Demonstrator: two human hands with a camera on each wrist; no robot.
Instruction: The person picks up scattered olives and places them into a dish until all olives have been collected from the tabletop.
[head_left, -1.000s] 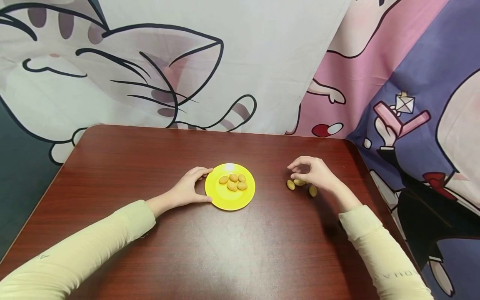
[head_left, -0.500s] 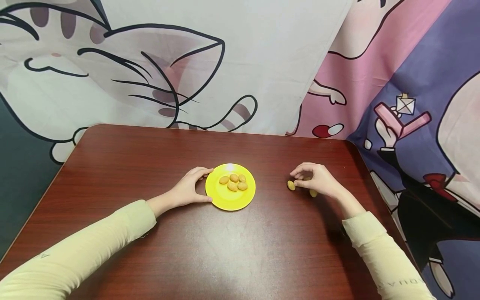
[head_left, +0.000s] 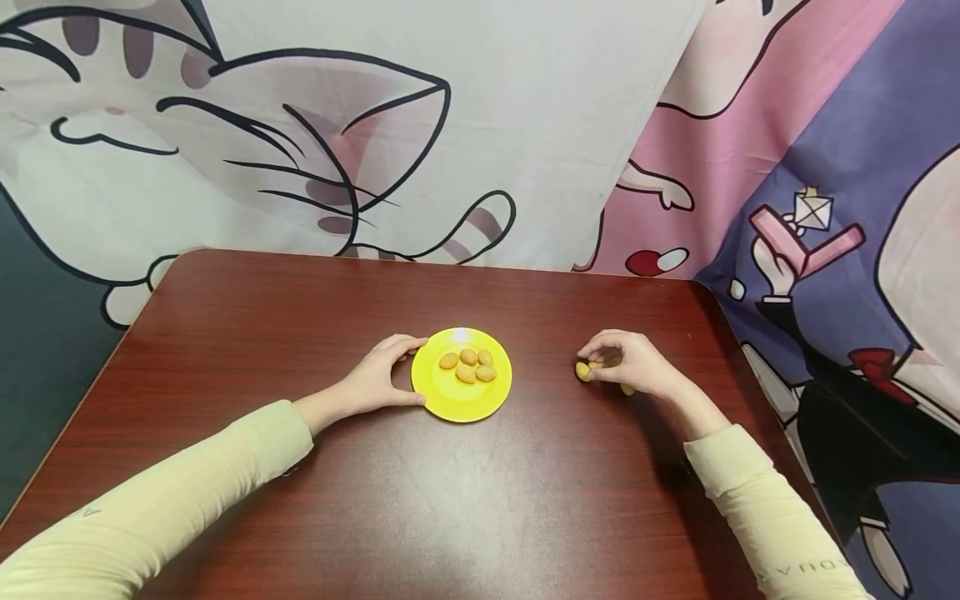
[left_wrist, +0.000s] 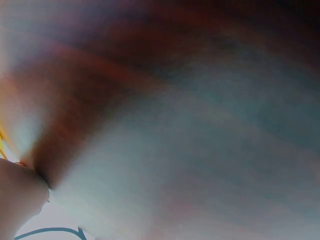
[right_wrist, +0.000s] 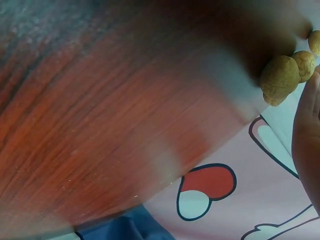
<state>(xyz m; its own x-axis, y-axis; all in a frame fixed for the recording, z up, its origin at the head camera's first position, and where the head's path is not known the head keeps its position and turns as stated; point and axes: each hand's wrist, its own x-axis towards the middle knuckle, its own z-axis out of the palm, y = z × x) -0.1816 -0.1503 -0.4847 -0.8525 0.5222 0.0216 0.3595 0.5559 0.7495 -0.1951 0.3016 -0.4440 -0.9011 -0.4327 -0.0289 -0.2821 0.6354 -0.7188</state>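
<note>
On the reddish-brown table, your left hand grips the left edge of a round yellow plate, thumb on the near rim and fingertips on the far rim, spread wide. The plate lies flat, with no long axis; five tan pieces cluster on it, the leftmost with its length running roughly side to side. To the plate's right, well apart, your right hand arches over loose pieces; the nearest loose piece is oval, its long axis pointing mostly away from you, far end leaning left. That hand's thumb and forefinger are parted, but you cannot tell whether they hold anything. Since half a second ago, part of another loose piece has come into sight beside the thumb; the plate and its five pieces have stayed put.
</note>
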